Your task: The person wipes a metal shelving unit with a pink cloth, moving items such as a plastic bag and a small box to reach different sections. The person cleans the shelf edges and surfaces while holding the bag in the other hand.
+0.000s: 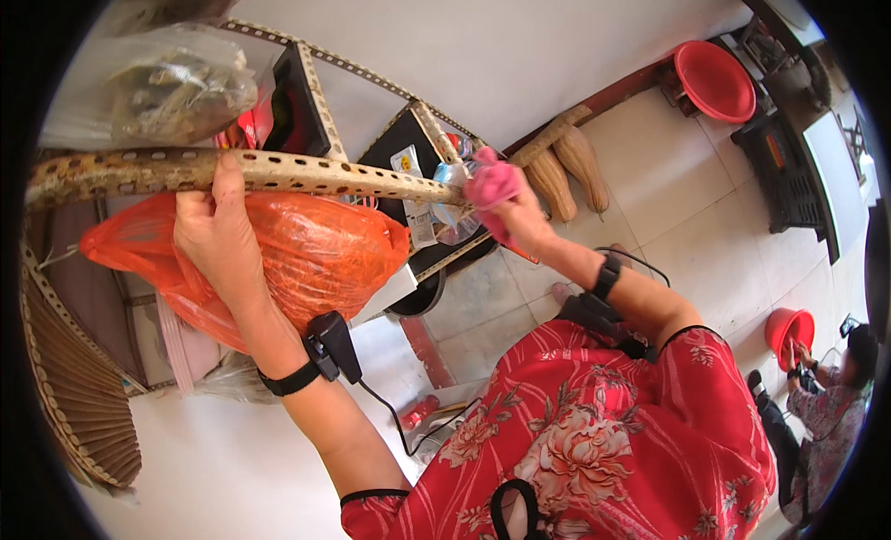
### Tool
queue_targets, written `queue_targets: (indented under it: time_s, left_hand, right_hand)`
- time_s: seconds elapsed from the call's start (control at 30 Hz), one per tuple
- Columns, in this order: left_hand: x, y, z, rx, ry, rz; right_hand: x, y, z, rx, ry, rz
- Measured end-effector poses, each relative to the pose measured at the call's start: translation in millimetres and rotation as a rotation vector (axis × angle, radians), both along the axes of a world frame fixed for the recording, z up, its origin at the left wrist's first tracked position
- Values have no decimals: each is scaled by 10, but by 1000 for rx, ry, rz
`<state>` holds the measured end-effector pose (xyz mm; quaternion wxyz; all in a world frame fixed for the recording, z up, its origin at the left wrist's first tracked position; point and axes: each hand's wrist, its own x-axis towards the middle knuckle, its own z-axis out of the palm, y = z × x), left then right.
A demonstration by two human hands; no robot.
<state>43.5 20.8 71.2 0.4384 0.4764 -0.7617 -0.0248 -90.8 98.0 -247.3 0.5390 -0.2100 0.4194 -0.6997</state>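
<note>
A rusty perforated metal upright (299,172) of a shelf rack runs across the left half of the view. My left hand (219,227) rests its fingertips on this upright; its palm lies over an orange plastic bag (327,248) that hangs or sits beside it, full of something. A crumpled pink cloth (491,185) is in my right hand (522,216), pressed against the far end of the upright. Behind the upright, packets (411,168) and clear plastic lie on a black shelf board (386,150). A clear plastic bag (181,94) with dark contents is at the upper left.
Long squashes (581,164) lie on the tiled floor by the wall. A red basin (717,81) and a black crate (776,171) stand at the upper right. At the lower right, another person (825,415) reaches into a red bucket (790,331). A pleated palm-leaf fan (76,394) hangs at left.
</note>
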Motion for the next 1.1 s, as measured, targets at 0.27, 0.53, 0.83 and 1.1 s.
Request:
queue_targets:
  time_s: [0.27,0.53,0.83,1.1]
  left_hand:
    - [-44,14,-30,-2,53,-51]
    - [14,122,137,136,-165,165]
    - [152,1076,361,-111,-554,98]
    - [256,1953,-724,-201,-330,-136]
  right_hand:
    - [316,-236,-528,-225,567,-153]
    - [226,-229,-738,54,527,-31]
    - [-453,-79,-750,194,-81,180]
    - [-1214,91,-533,205,-392,180]
